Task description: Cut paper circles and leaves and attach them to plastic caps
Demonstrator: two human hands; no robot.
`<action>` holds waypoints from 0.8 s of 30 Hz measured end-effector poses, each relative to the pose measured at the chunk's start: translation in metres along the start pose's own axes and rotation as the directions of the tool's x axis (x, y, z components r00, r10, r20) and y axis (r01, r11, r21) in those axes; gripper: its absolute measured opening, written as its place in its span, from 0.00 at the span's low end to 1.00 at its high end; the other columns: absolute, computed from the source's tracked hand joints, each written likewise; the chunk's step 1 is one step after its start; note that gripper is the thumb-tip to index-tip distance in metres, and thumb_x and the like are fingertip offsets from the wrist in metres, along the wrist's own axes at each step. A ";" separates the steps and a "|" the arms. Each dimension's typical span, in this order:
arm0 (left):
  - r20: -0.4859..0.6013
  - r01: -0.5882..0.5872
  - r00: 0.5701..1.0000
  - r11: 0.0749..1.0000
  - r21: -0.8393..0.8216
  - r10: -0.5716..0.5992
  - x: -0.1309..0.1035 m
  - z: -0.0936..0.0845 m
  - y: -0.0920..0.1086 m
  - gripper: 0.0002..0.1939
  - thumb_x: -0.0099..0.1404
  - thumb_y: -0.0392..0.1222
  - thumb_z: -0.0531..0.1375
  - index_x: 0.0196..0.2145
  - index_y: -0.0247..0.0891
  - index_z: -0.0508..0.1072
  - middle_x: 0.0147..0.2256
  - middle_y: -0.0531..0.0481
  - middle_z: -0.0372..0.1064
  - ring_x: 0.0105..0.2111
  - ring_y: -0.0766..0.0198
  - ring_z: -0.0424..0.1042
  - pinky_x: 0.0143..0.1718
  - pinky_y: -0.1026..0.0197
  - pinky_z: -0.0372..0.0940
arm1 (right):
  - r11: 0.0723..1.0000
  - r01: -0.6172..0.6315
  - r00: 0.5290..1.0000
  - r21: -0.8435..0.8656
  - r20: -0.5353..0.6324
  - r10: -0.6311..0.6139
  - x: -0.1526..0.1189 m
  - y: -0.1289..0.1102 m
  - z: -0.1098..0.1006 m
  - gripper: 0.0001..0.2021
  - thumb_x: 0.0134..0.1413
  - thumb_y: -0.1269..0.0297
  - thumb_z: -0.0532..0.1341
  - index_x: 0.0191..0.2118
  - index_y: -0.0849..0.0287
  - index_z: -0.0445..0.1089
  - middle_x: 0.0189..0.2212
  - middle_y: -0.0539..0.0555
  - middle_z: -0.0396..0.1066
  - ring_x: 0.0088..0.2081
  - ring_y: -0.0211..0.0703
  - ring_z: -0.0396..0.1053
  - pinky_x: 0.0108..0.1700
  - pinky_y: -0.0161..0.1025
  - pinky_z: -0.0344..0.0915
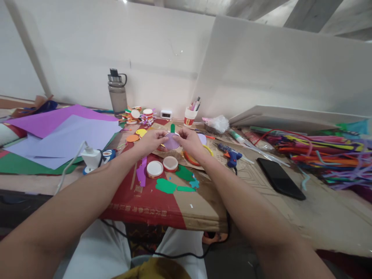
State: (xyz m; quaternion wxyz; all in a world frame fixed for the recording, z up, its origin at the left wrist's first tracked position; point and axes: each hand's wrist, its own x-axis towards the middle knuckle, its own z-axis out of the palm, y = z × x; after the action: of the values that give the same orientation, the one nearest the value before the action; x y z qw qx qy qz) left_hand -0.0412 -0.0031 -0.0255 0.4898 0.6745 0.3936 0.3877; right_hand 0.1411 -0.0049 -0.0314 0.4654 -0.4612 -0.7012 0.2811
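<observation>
A light purple round piece (171, 141) is held up between my two hands, with a green strip (173, 128) standing at its top. My left hand (152, 140) pinches its left edge, and my right hand (187, 139) grips its right edge. Below them on the cardboard (200, 207) lie two small round white-faced pieces with red rims (155, 169). Green cut shapes (166, 186), a blue star (194, 183) and a purple cutout (141, 173) surround these. An orange and yellow ring (209, 150) is partly hidden by my right hand.
A blue glue gun (232, 155) and black phone (280, 178) lie to the right, before bundled pipe cleaners (308, 155). Behind stand a bottle (117, 95) and a cup of pens (190, 117). Purple sheets (66, 135) and a white plug (92, 159) are at left.
</observation>
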 end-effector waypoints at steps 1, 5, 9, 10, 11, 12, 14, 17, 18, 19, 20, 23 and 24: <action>-0.003 -0.001 1.000 1.000 -0.011 0.001 0.000 0.000 0.000 0.10 0.58 0.44 0.65 0.36 0.36 0.76 0.34 0.51 0.74 0.30 0.64 0.73 0.34 0.59 0.74 | 1.000 -0.001 1.000 0.003 0.000 0.001 0.000 0.000 0.000 0.08 0.49 0.58 0.61 0.29 0.57 0.64 0.25 0.47 0.63 0.28 0.37 0.60 0.31 0.35 0.57; -0.030 0.020 0.999 0.993 -0.117 -0.024 -0.001 0.001 -0.004 0.14 0.56 0.47 0.68 0.35 0.35 0.74 0.33 0.50 0.73 0.32 0.63 0.74 0.34 0.57 0.74 | 0.999 0.001 1.000 0.053 -0.005 -0.001 0.001 0.002 0.003 0.11 0.49 0.55 0.61 0.31 0.58 0.66 0.26 0.47 0.65 0.29 0.37 0.61 0.32 0.35 0.59; -0.051 0.024 0.998 0.985 -0.170 -0.033 -0.001 0.002 -0.006 0.16 0.55 0.49 0.69 0.34 0.34 0.74 0.32 0.49 0.73 0.31 0.63 0.73 0.31 0.59 0.74 | 0.999 0.014 1.000 0.053 0.022 -0.015 0.000 0.003 0.006 0.13 0.51 0.54 0.61 0.34 0.59 0.69 0.29 0.48 0.67 0.31 0.37 0.63 0.32 0.35 0.60; -0.051 0.020 0.998 0.985 -0.174 -0.029 -0.001 0.002 -0.006 0.16 0.55 0.48 0.69 0.34 0.33 0.74 0.32 0.49 0.73 0.31 0.64 0.73 0.30 0.60 0.74 | 0.998 0.008 1.000 0.062 0.024 -0.010 -0.001 0.003 0.006 0.13 0.51 0.54 0.61 0.34 0.59 0.69 0.29 0.48 0.67 0.30 0.37 0.63 0.32 0.35 0.60; -0.049 0.023 0.998 0.983 -0.181 -0.032 -0.002 0.003 -0.005 0.15 0.55 0.48 0.69 0.34 0.33 0.75 0.32 0.49 0.73 0.30 0.65 0.73 0.30 0.61 0.73 | 0.996 -0.006 1.000 0.084 0.028 0.004 -0.001 0.003 0.006 0.12 0.51 0.54 0.61 0.33 0.59 0.69 0.28 0.48 0.67 0.30 0.37 0.63 0.32 0.35 0.60; -0.045 0.031 0.998 0.980 -0.197 -0.041 -0.002 0.004 -0.004 0.15 0.55 0.47 0.70 0.34 0.33 0.75 0.32 0.49 0.73 0.30 0.65 0.72 0.29 0.62 0.73 | 0.993 -0.030 0.999 0.117 0.037 0.026 -0.002 0.003 0.006 0.12 0.51 0.54 0.61 0.32 0.59 0.69 0.27 0.48 0.67 0.29 0.36 0.63 0.31 0.35 0.60; -0.039 0.069 0.996 0.961 -0.266 -0.083 -0.002 0.005 -0.003 0.12 0.56 0.43 0.69 0.34 0.32 0.76 0.32 0.47 0.74 0.29 0.66 0.73 0.28 0.64 0.73 | 0.976 -0.092 0.995 0.197 0.060 0.082 -0.001 0.001 0.005 0.14 0.49 0.52 0.63 0.31 0.59 0.69 0.26 0.48 0.67 0.28 0.36 0.64 0.30 0.35 0.62; -0.060 0.143 0.981 0.897 -0.417 -0.185 -0.001 0.006 0.001 0.06 0.57 0.35 0.67 0.33 0.31 0.76 0.32 0.44 0.75 0.28 0.66 0.74 0.25 0.66 0.72 | 0.937 -0.156 0.987 0.313 0.079 0.138 0.001 -0.003 0.003 0.19 0.47 0.45 0.65 0.32 0.58 0.68 0.27 0.48 0.68 0.27 0.36 0.64 0.29 0.34 0.63; -0.085 0.158 0.971 0.872 -0.464 -0.222 0.000 0.005 0.003 0.05 0.58 0.33 0.66 0.33 0.31 0.76 0.32 0.44 0.76 0.27 0.66 0.74 0.24 0.66 0.71 | 0.923 -0.166 0.986 0.347 0.074 0.149 0.001 -0.003 0.002 0.20 0.47 0.43 0.64 0.32 0.58 0.69 0.27 0.48 0.68 0.27 0.36 0.65 0.28 0.34 0.64; -0.113 0.170 0.959 0.847 -0.504 -0.259 0.001 0.005 0.004 0.03 0.58 0.31 0.65 0.33 0.31 0.76 0.31 0.44 0.76 0.26 0.66 0.74 0.23 0.67 0.71 | 0.908 -0.176 0.984 0.380 0.068 0.162 0.002 -0.003 0.001 0.22 0.48 0.41 0.64 0.32 0.57 0.69 0.27 0.49 0.68 0.27 0.35 0.65 0.28 0.33 0.64; -0.143 0.177 0.945 0.826 -0.536 -0.295 0.001 0.004 0.005 0.03 0.58 0.29 0.64 0.32 0.31 0.76 0.30 0.45 0.75 0.25 0.67 0.73 0.21 0.68 0.70 | 0.894 -0.188 0.982 0.406 0.061 0.179 0.003 -0.002 0.001 0.23 0.49 0.39 0.63 0.33 0.57 0.69 0.28 0.49 0.68 0.27 0.35 0.65 0.29 0.33 0.64; -0.208 0.175 0.912 0.793 -0.584 -0.354 0.003 0.001 0.005 0.03 0.59 0.28 0.63 0.30 0.32 0.75 0.27 0.47 0.74 0.21 0.71 0.70 0.19 0.71 0.67 | 0.878 -0.221 0.973 0.424 0.042 0.225 0.003 0.001 0.002 0.23 0.51 0.40 0.62 0.34 0.58 0.69 0.28 0.50 0.68 0.26 0.34 0.65 0.27 0.32 0.63; -0.217 0.166 0.912 0.797 -0.581 -0.348 0.003 0.000 0.005 0.03 0.59 0.28 0.63 0.30 0.32 0.74 0.27 0.48 0.73 0.21 0.71 0.69 0.19 0.71 0.66 | 0.883 -0.220 0.974 0.414 0.042 0.222 0.003 0.001 0.002 0.22 0.52 0.41 0.62 0.34 0.58 0.69 0.29 0.50 0.69 0.26 0.34 0.65 0.27 0.32 0.63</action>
State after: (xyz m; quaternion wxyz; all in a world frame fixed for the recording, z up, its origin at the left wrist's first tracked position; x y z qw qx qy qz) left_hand -0.0391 -0.0012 -0.0203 0.6428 0.3738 0.4265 0.5149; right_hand 0.1394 -0.0020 -0.0319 0.5201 -0.4291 -0.5665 0.4737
